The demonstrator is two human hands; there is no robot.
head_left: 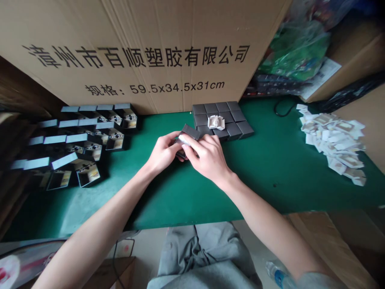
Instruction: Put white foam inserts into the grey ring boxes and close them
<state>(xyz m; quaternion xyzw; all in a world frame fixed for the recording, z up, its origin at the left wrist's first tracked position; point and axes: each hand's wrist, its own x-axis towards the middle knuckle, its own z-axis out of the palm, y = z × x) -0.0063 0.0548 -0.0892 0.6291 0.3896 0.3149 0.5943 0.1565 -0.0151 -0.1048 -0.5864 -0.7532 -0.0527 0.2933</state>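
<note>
Open boxes left, closed boxes mid-back, inserts right on the desk.
The closed boxes stand together just before the large carton, with a single insert on top. Nearer the person, one held box sits between the left hand and right hand. Plastic bags lie behind the heaped inserts; a bottle is below the desk's near edge, at right.
</note>
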